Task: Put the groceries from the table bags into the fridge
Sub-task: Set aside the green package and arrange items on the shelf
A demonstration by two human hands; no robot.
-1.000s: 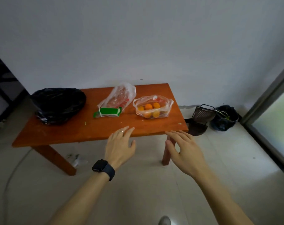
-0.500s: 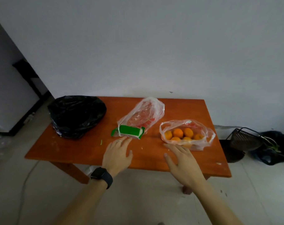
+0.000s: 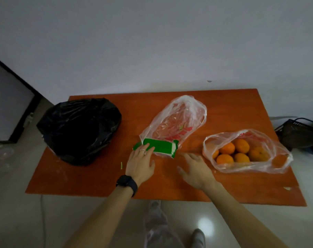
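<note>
Left hand, fingers spread, reaches onto a green package at a clear bag's mouth; right hand hovers flat beside it, oranges bagged just right, black bag left.

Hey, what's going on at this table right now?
A person is standing at an orange table with three bags on it, about to unpack groceries. The left hand reaches the green package sticking out of the middle clear bag, fingertips on it. The right hand is open over the table just beside it, holding nothing. The bag of oranges and the black bag lie untouched. No fridge is clearly in view.
</note>
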